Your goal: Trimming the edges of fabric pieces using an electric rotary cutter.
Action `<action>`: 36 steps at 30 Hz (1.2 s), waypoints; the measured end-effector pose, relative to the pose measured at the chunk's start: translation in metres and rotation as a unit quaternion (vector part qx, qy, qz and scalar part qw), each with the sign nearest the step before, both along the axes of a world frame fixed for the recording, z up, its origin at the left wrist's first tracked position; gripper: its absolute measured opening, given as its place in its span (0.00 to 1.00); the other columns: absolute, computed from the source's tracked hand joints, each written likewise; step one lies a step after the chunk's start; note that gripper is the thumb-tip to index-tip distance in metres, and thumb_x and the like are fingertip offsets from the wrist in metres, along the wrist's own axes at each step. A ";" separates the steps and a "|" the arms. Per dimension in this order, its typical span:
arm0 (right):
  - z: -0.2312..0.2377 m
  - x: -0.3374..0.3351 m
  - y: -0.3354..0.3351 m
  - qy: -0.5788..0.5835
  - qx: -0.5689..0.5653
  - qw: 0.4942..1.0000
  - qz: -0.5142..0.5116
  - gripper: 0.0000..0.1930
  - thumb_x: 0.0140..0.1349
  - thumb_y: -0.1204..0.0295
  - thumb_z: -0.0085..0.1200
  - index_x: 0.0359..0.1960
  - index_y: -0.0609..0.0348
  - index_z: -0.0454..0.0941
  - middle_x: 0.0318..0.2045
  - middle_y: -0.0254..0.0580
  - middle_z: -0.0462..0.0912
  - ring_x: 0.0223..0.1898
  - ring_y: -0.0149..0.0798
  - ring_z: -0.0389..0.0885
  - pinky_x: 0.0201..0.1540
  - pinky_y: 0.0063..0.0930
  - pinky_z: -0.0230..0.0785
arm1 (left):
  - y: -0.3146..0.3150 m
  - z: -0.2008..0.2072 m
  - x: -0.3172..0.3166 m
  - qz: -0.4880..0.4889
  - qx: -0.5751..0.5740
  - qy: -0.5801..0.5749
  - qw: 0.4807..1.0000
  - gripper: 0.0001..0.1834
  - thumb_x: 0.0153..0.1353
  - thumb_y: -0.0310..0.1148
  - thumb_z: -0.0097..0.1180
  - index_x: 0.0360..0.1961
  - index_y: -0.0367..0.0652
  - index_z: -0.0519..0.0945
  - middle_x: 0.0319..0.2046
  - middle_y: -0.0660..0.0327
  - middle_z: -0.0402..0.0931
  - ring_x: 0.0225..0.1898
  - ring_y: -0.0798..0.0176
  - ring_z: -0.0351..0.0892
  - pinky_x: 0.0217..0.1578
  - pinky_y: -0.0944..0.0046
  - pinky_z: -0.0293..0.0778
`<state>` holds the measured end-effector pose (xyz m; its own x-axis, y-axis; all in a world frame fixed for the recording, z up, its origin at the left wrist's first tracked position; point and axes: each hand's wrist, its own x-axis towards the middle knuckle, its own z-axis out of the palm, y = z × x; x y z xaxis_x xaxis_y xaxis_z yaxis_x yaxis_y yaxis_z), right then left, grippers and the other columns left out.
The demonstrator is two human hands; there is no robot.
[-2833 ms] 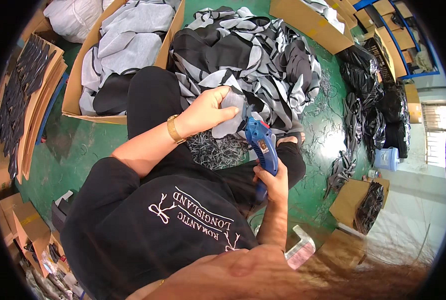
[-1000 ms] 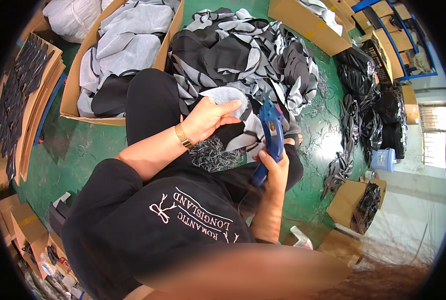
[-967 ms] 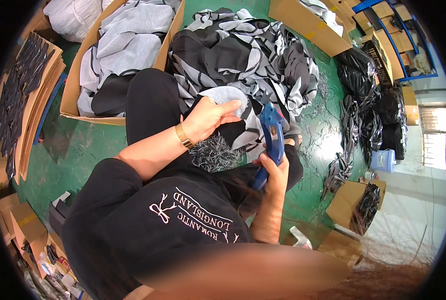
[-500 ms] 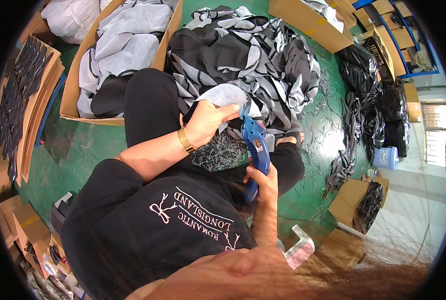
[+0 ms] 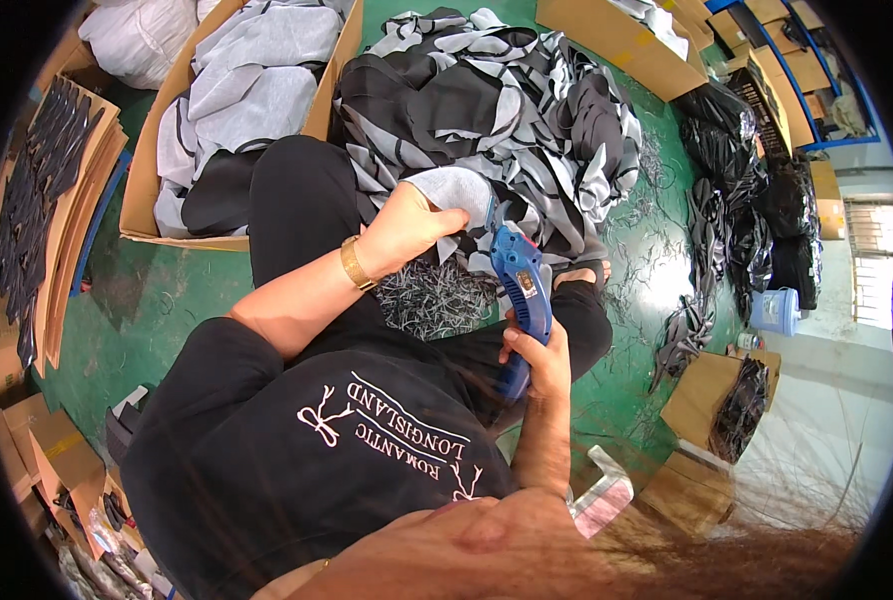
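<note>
My left hand point(image 5: 407, 232) pinches the near edge of a grey fabric piece point(image 5: 454, 190), which lies over the front of a big heap of cloth. Wrapped round the handle of blue electric scissors point(image 5: 520, 275) is my right hand point(image 5: 542, 355). The head of the scissors points away from me and meets the right edge of the fabric piece, just beyond my left fingertips. Below my left hand, thin grey and black trimmings point(image 5: 432, 300) lie piled on the floor between my legs.
The heap of black and grey cloth point(image 5: 457, 105) spreads ahead of me. A cardboard box point(image 5: 147, 165) of fabric stands at the left, another box point(image 5: 622, 50) at the far right. Black plastic bags point(image 5: 722, 130) and a blue bucket point(image 5: 774, 312) line the right side.
My right hand and the scissors have shifted slightly to the right. My left hand has moved a little left and turned on the fabric piece.
</note>
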<state>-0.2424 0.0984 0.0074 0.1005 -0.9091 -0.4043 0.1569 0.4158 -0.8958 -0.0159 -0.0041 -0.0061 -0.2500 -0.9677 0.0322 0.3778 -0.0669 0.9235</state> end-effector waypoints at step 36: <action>0.001 -0.001 -0.008 0.076 -0.062 0.995 -0.009 0.16 0.49 0.77 0.57 0.41 0.70 0.73 0.29 0.39 0.77 0.25 0.33 0.77 0.33 0.25 0.71 | 0.005 -0.032 0.006 -0.107 0.224 0.202 0.948 0.15 0.59 0.25 0.57 0.48 0.38 0.75 0.41 0.61 0.79 0.41 0.65 0.80 0.45 0.64 0.76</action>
